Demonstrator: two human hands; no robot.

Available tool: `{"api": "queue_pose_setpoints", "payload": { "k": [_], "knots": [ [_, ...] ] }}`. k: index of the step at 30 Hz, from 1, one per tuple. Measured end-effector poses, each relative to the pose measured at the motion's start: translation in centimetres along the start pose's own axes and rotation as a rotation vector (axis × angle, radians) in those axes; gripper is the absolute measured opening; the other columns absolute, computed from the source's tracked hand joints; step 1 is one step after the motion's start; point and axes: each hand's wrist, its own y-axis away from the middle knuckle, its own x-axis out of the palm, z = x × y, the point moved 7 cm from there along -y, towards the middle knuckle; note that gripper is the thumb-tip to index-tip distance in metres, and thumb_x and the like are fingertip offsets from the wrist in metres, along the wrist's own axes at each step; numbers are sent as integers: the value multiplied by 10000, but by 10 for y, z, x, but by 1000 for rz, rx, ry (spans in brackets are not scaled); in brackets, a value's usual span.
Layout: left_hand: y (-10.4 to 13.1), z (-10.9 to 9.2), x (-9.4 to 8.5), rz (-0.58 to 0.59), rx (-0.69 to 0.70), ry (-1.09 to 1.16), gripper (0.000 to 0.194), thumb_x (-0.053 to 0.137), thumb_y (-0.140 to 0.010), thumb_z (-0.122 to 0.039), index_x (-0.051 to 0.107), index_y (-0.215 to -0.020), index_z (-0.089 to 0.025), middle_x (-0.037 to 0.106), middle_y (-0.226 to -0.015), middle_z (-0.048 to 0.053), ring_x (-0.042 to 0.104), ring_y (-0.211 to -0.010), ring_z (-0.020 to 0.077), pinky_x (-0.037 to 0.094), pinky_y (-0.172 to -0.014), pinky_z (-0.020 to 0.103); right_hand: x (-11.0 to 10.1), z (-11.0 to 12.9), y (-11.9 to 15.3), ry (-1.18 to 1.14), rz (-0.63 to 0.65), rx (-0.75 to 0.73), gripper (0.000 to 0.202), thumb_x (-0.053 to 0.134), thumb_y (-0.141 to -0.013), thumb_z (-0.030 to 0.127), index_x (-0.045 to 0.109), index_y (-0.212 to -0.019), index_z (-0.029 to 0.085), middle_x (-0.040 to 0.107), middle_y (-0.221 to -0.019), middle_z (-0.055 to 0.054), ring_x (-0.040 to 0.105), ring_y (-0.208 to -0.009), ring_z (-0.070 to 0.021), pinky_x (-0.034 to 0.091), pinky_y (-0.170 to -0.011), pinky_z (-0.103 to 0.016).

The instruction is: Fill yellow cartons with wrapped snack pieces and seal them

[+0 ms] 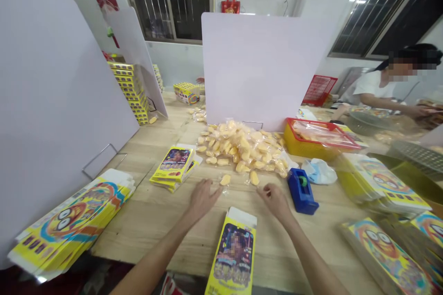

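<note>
My left hand (203, 199) reaches over the table, thumb and fingers apart, beside a yellow piece in a clear wrapper (225, 179). My right hand (276, 200) has its fingers curled in a pinch at the wrapper edge of a second wrapped yellow piece (254, 177). Behind both lies a heap of wrapped yellow pieces (238, 145). Between my forearms, a flat yellow printed box (233, 258) lies with its white end flap pointing away from me. A blue tape dispenser (302, 191) stands just right of my right hand.
Flat yellow boxes lie in stacks at left (76, 221), near the heap (175, 166) and at right (387, 249). White divider panels (259, 69) stand upright. A red-rimmed basket (318, 138) and a crumpled mask-like item (319, 171) are at right. A co-worker (377, 83) works beyond.
</note>
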Motion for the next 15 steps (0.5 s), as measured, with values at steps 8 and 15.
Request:
{"api": "queue_pose_setpoints", "payload": {
  "k": [8,15],
  "knots": [
    [-72,2,49,9,-107,209,307,705,-617,-220,399,-608,-218,497,-660,1,552,-834,255,388,-771,354,29,-7,-62,-37,-191,246,286,674,-646,417,568,-748,172,619,-1029,-204,497,-1096,-392,387,-822,-492],
    [-51,-10,66,80,-197,683,226,664,-668,-250,487,-791,-180,532,-698,-16,558,-660,151,434,-622,259,39,4,-30,-488,-24,230,349,724,-571,439,520,-731,205,612,-641,-14,597,-627,-212,448,-557,-305]
  ]
}}
